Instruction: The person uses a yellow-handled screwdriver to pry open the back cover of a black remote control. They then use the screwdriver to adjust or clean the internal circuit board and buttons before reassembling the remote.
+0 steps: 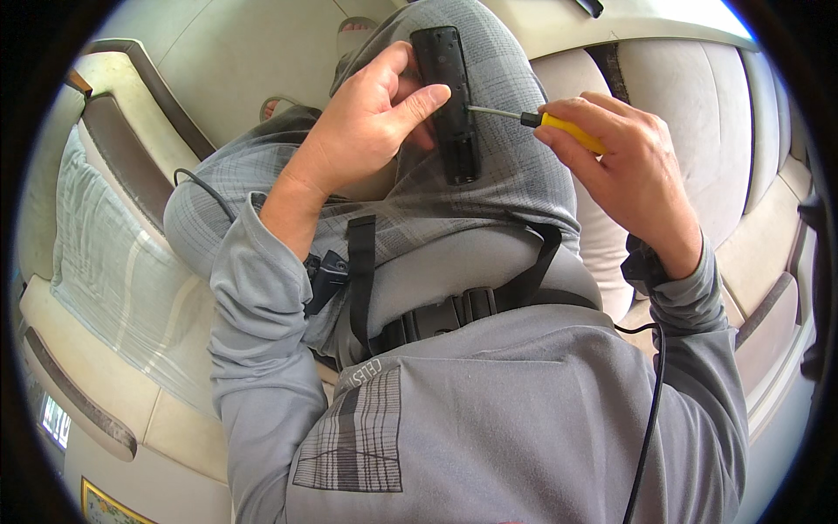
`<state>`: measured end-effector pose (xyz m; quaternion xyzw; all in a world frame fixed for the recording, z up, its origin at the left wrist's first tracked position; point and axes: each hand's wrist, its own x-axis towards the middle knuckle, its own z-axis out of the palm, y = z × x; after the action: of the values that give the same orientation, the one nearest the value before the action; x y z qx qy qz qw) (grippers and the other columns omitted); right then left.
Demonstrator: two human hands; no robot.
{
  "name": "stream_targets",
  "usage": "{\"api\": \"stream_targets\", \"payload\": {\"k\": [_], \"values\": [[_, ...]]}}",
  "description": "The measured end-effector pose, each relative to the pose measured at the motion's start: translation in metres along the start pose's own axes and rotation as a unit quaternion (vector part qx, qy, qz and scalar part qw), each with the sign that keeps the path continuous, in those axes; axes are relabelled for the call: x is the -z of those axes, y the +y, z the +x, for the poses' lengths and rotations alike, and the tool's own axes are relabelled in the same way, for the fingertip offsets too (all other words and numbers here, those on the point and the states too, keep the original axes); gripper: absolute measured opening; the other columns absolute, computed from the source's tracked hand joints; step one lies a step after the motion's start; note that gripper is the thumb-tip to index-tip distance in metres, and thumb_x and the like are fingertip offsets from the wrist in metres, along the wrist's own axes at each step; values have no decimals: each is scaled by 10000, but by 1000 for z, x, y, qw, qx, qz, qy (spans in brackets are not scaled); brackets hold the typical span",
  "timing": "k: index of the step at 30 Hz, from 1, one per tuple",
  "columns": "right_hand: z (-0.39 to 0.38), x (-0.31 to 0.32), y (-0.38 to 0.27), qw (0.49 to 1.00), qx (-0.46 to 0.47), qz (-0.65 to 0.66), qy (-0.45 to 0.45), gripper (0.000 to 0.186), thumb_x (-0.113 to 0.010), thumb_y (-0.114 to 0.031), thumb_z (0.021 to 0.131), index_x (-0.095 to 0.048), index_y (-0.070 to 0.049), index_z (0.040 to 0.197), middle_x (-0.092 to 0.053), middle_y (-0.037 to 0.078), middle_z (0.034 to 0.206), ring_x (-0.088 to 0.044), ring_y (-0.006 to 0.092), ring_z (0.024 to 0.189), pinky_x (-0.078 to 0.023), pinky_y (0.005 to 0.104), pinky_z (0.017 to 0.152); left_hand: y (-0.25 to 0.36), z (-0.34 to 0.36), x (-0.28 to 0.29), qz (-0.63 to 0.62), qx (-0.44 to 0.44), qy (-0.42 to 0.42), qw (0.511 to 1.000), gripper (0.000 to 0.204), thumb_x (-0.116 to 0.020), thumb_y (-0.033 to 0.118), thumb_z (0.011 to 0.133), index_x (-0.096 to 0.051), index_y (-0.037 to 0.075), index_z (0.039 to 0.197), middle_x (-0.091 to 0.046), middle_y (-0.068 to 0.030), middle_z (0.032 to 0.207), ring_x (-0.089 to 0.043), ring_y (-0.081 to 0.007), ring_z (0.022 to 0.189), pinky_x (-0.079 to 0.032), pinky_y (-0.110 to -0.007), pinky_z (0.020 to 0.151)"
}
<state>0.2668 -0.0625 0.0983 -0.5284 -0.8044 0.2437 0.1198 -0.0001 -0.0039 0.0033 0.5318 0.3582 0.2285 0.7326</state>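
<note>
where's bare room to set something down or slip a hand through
Bare patches: the pale seat cushion just beyond the right hand; and the floor between the brown-edged sofa arm and the slippered feet. Crowded: over the right thigh, where the left hand holds the black device and the screwdriver appears to reach its edge.

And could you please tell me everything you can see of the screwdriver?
The screwdriver has a slim, metallic-looking shaft, a black collar and a yellow handle that looks like plastic. The right hand grips the handle, its thumb and fingers covering part of it. The tool runs across the picture above the thigh, with its shaft pointing left and its tip at the right-hand edge of the oblong black case. The tip's shape, and whether it touches the case, cannot be made out.
</note>
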Motion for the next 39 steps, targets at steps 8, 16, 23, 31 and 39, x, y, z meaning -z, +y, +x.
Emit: {"api": "stream_targets", "payload": {"k": [8,16,23,31,39], "values": [[1,-4,4,999,-30,27,-23,228,-679,-221,1010,-703,1,967,-663,166,790,-658,322,674,-525,382,644,-1,0,-2,-3,5,11,1000,337,-646,206,1059,-548,-30,1279,-704,-80,1000,-677,-144,747,-560,-292,675],[-3,-9,11,982,-122,140,-44,270,-671,-284,1029,-651,-15,1037,-599,129,742,-584,237,623,-474,346,618,-4,7,5,-127,18,6,992,342,-623,244,1072,-550,0,1300,-743,-111,987,-747,-194,766,-601,-300,679],[7,-36,1,920,-158,356,-52,349,-803,-328,948,-651,-21,1018,-558,-16,766,-507,58,687,-417,241,620,-5,7,5,-165,-3,29,986,351,-615,265,1077,-541,22,1319,-764,-131,972,-768,-217,784,-608,-305,699],[14,-42,0,885,-212,410,-63,278,-680,-305,1017,-634,-45,931,-483,-48,685,-478,44,597,-387,247,538,3,4,5,-164,-7,7,986,341,-599,212,1062,-547,5,1329,-770,-144,990,-772,-233,806,-607,-313,714],[14,-46,-3,903,-182,383,-65,253,-646,-249,1030,-621,-15,937,-449,-37,704,-434,62,648,-361,275,570,3,1,6,-160,26,-19,987,369,-550,148,1042,-534,-12,1374,-762,-153,1013,-767,-236,829,-602,-324,747]]}}
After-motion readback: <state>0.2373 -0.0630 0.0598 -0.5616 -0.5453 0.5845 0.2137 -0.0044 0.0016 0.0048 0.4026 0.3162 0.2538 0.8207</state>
